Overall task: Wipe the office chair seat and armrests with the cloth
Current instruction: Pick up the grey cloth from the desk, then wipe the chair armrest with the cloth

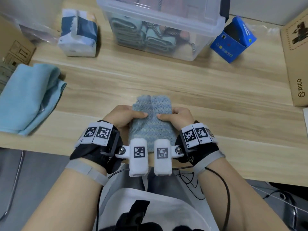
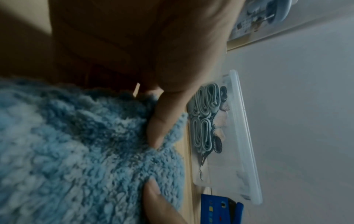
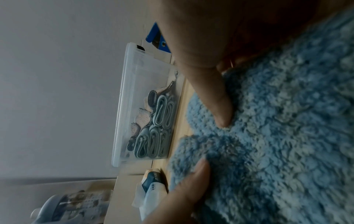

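A fluffy blue-grey cloth (image 1: pixel 152 120) lies folded over the near part of the wooden table (image 1: pixel 200 90), straight in front of me. My left hand (image 1: pixel 126 116) grips its left side, thumb on top and fingers curled under. My right hand (image 1: pixel 176 116) grips the right side the same way. The two thumbs almost meet across the middle of the cloth. In the left wrist view the cloth (image 2: pixel 76 151) fills the lower left under the left thumb (image 2: pixel 162 119). The right wrist view shows the cloth (image 3: pixel 277 136) pinched by the right thumb (image 3: pixel 214 100). No office chair is in view.
A folded light-blue towel (image 1: pixel 28 97) lies at the table's left. At the back stand a tissue pack (image 1: pixel 78 34), a clear lidded bin (image 1: pixel 160 29) with rolled cloths, and a blue box (image 1: pixel 233 40). A cardboard box (image 1: pixel 296 64) lines the right edge.
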The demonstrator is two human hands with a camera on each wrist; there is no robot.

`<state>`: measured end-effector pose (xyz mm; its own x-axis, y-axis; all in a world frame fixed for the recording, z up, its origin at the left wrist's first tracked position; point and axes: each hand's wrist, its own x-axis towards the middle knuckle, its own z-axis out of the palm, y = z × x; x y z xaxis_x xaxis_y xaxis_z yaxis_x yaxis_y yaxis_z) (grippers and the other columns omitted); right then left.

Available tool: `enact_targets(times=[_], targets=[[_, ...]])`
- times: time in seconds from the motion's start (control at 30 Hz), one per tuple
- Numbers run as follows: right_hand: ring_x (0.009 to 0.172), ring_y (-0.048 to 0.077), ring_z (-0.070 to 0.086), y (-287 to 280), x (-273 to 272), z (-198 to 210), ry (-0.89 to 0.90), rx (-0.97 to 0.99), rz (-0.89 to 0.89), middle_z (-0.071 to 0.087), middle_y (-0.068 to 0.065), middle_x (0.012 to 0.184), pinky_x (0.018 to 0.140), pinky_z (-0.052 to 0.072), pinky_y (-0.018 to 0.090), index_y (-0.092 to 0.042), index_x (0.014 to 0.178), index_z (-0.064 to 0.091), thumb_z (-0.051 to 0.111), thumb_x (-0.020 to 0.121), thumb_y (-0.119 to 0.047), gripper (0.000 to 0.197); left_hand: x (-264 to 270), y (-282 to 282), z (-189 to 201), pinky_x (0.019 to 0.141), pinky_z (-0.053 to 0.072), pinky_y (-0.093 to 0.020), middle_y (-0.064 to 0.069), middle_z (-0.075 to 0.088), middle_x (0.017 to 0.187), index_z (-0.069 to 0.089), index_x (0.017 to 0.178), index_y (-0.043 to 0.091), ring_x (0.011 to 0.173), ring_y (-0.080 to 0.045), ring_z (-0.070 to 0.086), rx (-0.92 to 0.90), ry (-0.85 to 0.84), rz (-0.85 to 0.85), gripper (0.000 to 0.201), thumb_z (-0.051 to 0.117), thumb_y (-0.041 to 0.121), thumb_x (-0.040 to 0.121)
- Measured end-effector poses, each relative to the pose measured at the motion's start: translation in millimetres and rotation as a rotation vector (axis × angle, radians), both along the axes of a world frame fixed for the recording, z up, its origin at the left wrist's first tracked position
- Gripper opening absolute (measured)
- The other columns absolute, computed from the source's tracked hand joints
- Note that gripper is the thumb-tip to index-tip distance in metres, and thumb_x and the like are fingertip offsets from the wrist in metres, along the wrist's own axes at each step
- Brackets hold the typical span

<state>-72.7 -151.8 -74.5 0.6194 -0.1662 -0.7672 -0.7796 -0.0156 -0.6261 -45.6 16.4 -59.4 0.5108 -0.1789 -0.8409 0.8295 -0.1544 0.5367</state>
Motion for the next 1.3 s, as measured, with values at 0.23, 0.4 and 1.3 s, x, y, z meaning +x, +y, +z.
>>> enact_targets(times=[0.23,0.4,1.3], targets=[[0.099,0.036,0.064,19.6,5.8,3.5,0.003,0.295,0.07,0.065,0.019,0.111,0.091,0.049,0.054,-0.006,0.115,0.055,0.066,0.083,-0.012,0.034,-35.0,27.6,0.0,0.081,0.055,-0.042,-0.016,0.064,0.12,0.054,0.125,0.008,0.105,-0.031,0.064,-0.246,0.023,0.338,0.041,0.057,0.02,0.086],[0.095,0.034,0.067,62.4,1.4,2.9,0.014,0.344,0.34,0.067,0.017,0.109,0.087,0.051,0.055,-0.009,0.114,0.056,0.078,0.062,-0.032,0.06,-81.9,52.9,-1.1,0.092,0.049,-0.044,-0.015,0.061,0.124,0.05,0.13,0.008,0.11,-0.03,0.061,-0.231,-0.05,0.657,0.04,0.047,0.026,0.094],[0.076,0.029,0.071,387.6,-404.0,4.5,0.523,0.19,1.93,0.071,0.018,0.096,0.068,0.059,0.041,0.001,0.108,0.062,0.077,0.073,-0.018,0.042,-580.5,141.6,-10.0,0.099,0.042,-0.048,-0.017,0.058,0.129,0.051,0.13,0.007,0.117,-0.035,0.056,-0.306,-0.292,2.386,0.043,0.046,0.028,0.093]])
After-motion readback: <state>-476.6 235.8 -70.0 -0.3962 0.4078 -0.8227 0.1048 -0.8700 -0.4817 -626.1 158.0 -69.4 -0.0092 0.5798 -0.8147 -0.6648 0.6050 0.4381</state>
